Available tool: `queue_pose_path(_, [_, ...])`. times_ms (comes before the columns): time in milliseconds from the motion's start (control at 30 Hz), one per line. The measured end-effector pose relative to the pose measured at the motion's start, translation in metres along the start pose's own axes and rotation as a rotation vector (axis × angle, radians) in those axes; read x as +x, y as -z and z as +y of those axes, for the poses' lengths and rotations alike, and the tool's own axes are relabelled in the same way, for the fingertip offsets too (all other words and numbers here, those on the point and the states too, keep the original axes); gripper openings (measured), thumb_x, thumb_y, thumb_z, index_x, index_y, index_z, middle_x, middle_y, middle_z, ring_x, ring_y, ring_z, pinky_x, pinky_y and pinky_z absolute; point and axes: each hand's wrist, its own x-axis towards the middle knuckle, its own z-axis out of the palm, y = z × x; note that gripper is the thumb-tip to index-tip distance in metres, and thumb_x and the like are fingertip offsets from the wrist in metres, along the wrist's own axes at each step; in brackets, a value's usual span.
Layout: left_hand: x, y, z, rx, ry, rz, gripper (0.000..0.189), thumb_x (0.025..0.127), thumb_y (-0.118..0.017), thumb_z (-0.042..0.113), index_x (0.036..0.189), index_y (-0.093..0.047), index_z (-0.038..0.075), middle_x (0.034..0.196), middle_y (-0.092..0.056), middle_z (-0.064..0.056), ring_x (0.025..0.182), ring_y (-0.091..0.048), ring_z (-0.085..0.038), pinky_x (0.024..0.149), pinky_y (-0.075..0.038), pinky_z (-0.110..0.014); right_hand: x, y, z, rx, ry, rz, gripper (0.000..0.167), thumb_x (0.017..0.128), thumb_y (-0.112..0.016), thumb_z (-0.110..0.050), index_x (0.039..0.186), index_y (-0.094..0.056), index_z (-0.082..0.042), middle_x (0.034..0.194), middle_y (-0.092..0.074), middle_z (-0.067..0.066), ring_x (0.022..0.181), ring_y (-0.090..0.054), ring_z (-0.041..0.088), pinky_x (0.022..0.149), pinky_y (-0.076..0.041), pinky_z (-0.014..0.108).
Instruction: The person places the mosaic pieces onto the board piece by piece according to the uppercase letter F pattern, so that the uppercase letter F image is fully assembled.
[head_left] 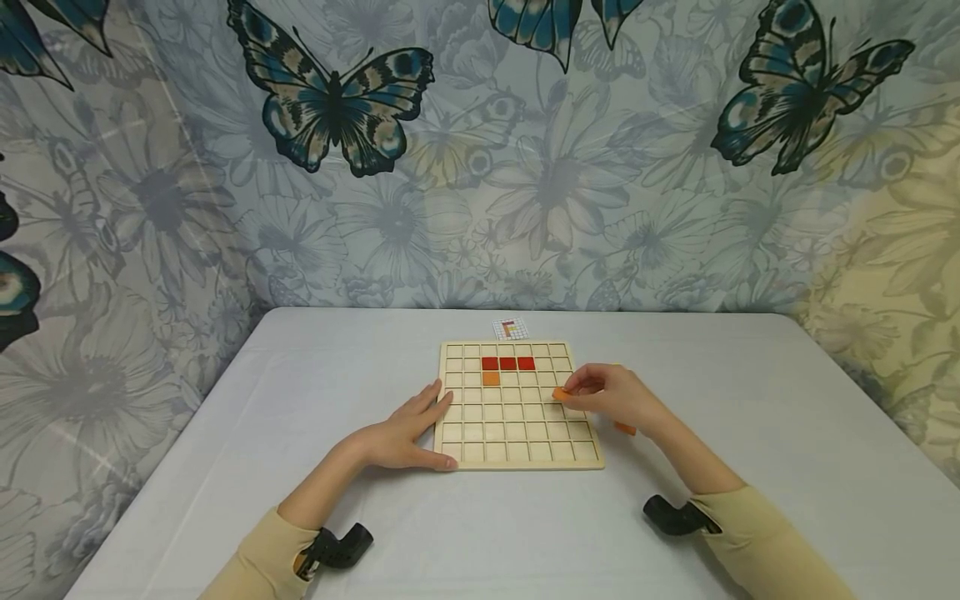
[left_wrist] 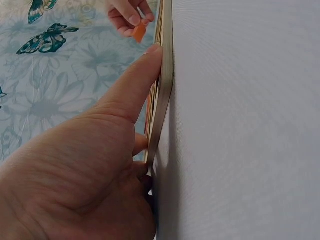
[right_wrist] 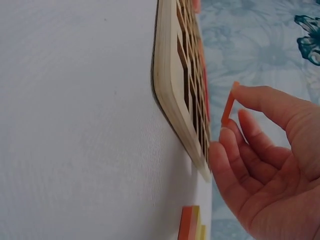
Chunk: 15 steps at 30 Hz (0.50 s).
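A wooden grid board [head_left: 517,412] lies on the white table. Three red tiles [head_left: 508,364] fill a row near its far side, and one orange tile [head_left: 491,379] sits under the leftmost. My right hand [head_left: 611,396] is over the board's right edge and pinches another orange tile [right_wrist: 230,104] between thumb and fingertips, held above the cells. My left hand [head_left: 405,433] rests along the left edge with fingers spread, its thumb [left_wrist: 145,62] on the near left corner.
A small card [head_left: 511,329] with a coloured grid pattern lies behind the board. Right of the board, partly under my right hand, are loose orange tiles [head_left: 625,428], with yellow ones beside them in the right wrist view. A butterfly-patterned wall covering [head_left: 555,183] rises behind the table.
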Motion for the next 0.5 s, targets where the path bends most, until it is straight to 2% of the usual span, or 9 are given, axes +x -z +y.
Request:
queue_pose_path(300, [0.0,0.0,0.0,0.007,0.005,-0.002,0.102,0.084,-0.074,0.049,0.157,-0.014,0.009,0.162,0.007,-0.013,0.148,0.006,-0.031,0.115,-0.009,-0.055,0.006,-0.011,-0.006,0.063,0.054,-0.022,0.029,0.081,-0.081,-0.029,0.099,-0.069,-0.009,0.092,-0.067,0.002,0.088,-0.061,0.018,0.079,-0.049,0.033])
queue_pose_path(500, [0.001,-0.001,-0.002,0.005,-0.005,-0.001,0.103,0.084,-0.074,0.049,0.157,-0.014,0.009,0.162,0.007,-0.013,0.148,0.006,-0.031,0.115,-0.009,-0.054,0.011,-0.019,-0.012,0.04,0.051,-0.036,0.028,0.079,-0.081,-0.028,0.098,-0.069,-0.01,0.092,-0.066,0.002,0.086,-0.059,0.017,0.075,-0.048,0.031])
